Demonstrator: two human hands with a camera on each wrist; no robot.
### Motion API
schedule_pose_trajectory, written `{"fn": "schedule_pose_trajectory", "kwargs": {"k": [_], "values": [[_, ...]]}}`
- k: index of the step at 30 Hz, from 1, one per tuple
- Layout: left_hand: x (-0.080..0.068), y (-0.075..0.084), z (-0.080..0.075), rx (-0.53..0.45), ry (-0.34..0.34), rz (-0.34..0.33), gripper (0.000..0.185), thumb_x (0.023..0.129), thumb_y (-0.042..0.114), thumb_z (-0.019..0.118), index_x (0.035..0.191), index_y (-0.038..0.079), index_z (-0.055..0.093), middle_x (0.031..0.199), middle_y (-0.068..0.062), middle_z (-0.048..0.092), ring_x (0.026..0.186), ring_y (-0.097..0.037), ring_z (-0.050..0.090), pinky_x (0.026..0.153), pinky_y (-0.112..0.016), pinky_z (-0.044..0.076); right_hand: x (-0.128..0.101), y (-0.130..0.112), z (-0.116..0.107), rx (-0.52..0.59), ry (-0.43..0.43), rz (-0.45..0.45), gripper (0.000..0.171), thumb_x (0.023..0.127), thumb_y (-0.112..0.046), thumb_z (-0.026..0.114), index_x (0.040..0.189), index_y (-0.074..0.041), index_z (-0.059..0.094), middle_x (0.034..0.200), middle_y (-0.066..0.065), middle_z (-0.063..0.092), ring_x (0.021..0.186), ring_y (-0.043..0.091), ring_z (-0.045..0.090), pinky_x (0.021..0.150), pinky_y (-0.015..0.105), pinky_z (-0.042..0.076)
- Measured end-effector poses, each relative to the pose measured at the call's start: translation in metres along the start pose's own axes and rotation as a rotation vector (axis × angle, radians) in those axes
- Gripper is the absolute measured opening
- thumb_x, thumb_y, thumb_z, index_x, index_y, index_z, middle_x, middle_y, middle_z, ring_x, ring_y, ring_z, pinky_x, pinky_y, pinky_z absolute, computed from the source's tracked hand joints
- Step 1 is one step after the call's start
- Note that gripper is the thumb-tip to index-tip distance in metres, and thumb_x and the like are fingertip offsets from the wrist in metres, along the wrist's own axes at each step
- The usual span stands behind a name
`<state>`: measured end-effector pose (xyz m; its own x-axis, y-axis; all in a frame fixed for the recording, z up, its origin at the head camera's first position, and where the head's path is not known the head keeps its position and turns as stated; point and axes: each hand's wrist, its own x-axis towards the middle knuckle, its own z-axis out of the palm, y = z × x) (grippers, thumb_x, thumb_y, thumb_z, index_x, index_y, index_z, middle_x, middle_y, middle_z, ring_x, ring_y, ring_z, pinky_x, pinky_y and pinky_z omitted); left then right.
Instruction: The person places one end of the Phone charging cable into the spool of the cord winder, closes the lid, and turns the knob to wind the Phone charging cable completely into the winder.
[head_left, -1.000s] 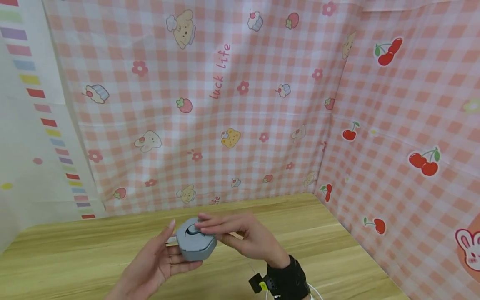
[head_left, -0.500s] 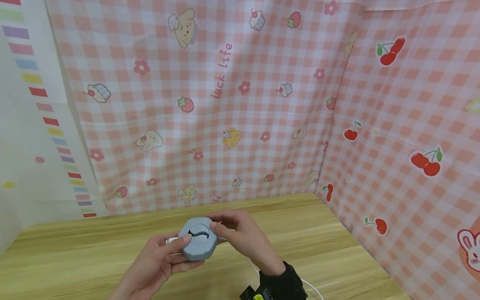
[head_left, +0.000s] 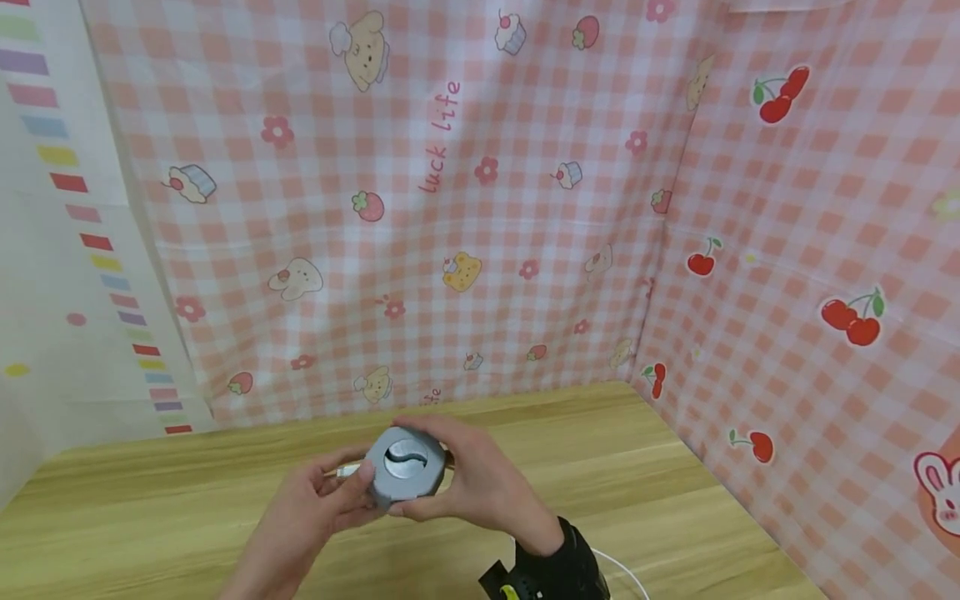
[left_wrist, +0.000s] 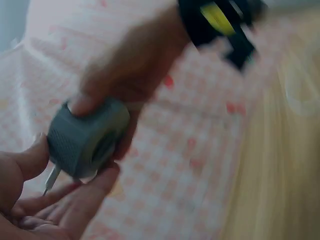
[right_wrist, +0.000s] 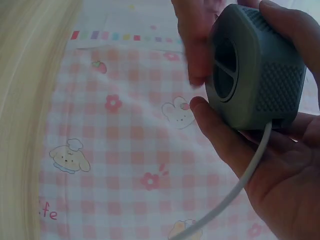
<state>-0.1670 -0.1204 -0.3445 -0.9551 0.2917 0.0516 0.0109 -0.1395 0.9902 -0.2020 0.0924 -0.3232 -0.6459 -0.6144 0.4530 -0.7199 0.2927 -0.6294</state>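
A person's two bare hands hold a small, grey-blue, many-sided plastic case (head_left: 405, 490) in the air above a pale, wood-grain worktop (head_left: 600, 450). The case's flat face is tilted up toward the wearer and shows a round, grey disc (head_left: 407, 470) cut by a curved, S-shaped slot.

The right hand (head_left: 480, 475) has the firmer grip: it is closed around the right side of the case, fingers over the far edge, thumb along the near one. The left hand (head_left: 318, 502) seems to have a lighter, partly open grip, its thumb against the left edge and its fingers beneath and behind. A short, white connector (head_left: 347, 471) sticks out from the case beside that thumb.

In the right wrist view, a thin, white cord (right_wrist: 235, 191) leaves the opposite side of the case and crosses the right palm. The right wrist wears a black strap (head_left: 566, 567); behind hangs a pink-and-white checked cloth (head_left: 420, 250).

The step in hand looks like settling the case between both hands. The next move calls, in my judgement, for a steady right hand, with the connector and cord left free of the fingers.
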Motion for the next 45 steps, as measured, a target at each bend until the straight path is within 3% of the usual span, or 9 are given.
{"fn": "schedule_pose_trajectory", "kwargs": {"k": [4,9,13,18,22,25,32,37,45], "values": [[-0.006,0.007,0.005,0.204,0.274,0.187,0.033,0.087,0.019,0.07,0.112,-0.002,0.065,0.093,-0.003,0.075,0.084,-0.017,0.073,0.076,-0.033,0.059,0.003,-0.001,-0.007,0.084,-0.008,0.019,0.068,0.075,-0.022,0.083,0.135,-0.021,0.051,0.127,0.001,0.06,0.108,0.013,0.06,0.085,0.022,0.053],[-0.012,0.017,-0.006,0.236,0.314,0.293,0.024,0.087,0.013,0.07,0.101,-0.007,0.067,0.087,-0.007,0.075,0.079,-0.023,0.073,0.072,-0.036,0.059,0.012,-0.005,-0.025,0.143,-0.024,0.052,0.068,0.074,-0.015,0.083,0.134,-0.018,0.053,0.128,0.005,0.059,0.107,0.014,0.059,0.084,0.024,0.055],[-0.021,0.012,-0.035,0.224,0.273,0.327,0.023,0.09,0.008,0.065,0.103,-0.011,0.062,0.088,-0.01,0.075,0.08,-0.025,0.073,0.073,-0.038,0.057,0.018,-0.011,-0.057,0.124,0.02,0.095,0.068,0.073,-0.011,0.083,0.134,-0.015,0.054,0.128,0.007,0.058,0.105,0.018,0.059,0.081,0.026,0.055],[-0.028,-0.023,-0.067,0.33,0.158,0.323,0.019,0.092,0.002,0.06,0.098,-0.016,0.058,0.084,-0.008,0.074,0.078,-0.019,0.073,0.068,-0.036,0.058,0.03,-0.026,-0.096,0.002,0.048,0.105,0.068,0.074,-0.017,0.082,0.135,-0.016,0.053,0.127,0.007,0.059,0.104,0.019,0.061,0.08,0.028,0.055],[-0.026,-0.048,-0.076,0.47,-0.01,0.214,0.02,0.095,0.01,0.058,0.098,-0.01,0.057,0.081,-0.005,0.073,0.076,-0.012,0.072,0.067,-0.033,0.059,0.043,-0.043,-0.114,-0.066,0.019,0.062,0.067,0.075,-0.019,0.082,0.135,-0.015,0.053,0.125,0.005,0.059,0.103,0.017,0.062,0.08,0.03,0.055],[-0.024,-0.054,-0.073,0.557,-0.122,0.238,0.018,0.097,0.015,0.056,0.101,-0.002,0.055,0.082,-0.004,0.073,0.078,-0.007,0.07,0.066,-0.03,0.058,0.052,-0.056,-0.118,-0.11,-0.016,0.03,0.065,0.077,-0.023,0.081,0.135,-0.018,0.054,0.122,0.002,0.06,0.101,0.014,0.062,0.08,0.031,0.055],[-0.017,0.006,-0.03,0.579,-0.081,0.316,0.027,0.103,0.017,0.042,0.129,0.011,0.048,0.106,-0.001,0.071,0.1,-0.005,0.066,0.08,-0.023,0.054,0.067,-0.074,-0.104,-0.204,-0.131,-0.095,0.061,0.076,-0.026,0.081,0.132,-0.016,0.057,0.119,0.0,0.063,0.096,0.009,0.06,0.077,0.028,0.053],[-0.007,0.051,-0.007,0.589,0.006,0.496,0.026,0.106,0.016,0.034,0.118,0.012,0.056,0.087,0.0,0.071,0.083,-0.012,0.069,0.077,-0.028,0.055,0.075,-0.075,-0.088,-0.23,-0.187,-0.172,0.06,0.076,-0.027,0.082,0.129,-0.011,0.058,0.113,0.0,0.066,0.093,0.005,0.06,0.08,0.023,0.052],[-0.008,0.047,-0.009,0.598,0.064,0.491,0.039,0.106,0.019,0.033,0.082,0.002,0.059,0.055,0.004,0.064,0.059,-0.013,0.066,0.064,-0.028,0.054,0.077,-0.077,-0.096,-0.098,-0.154,0.002,0.058,0.08,-0.025,0.078,0.132,-0.016,0.056,0.119,0.001,0.063,0.099,0.011,0.061,0.083,0.027,0.053]]}}
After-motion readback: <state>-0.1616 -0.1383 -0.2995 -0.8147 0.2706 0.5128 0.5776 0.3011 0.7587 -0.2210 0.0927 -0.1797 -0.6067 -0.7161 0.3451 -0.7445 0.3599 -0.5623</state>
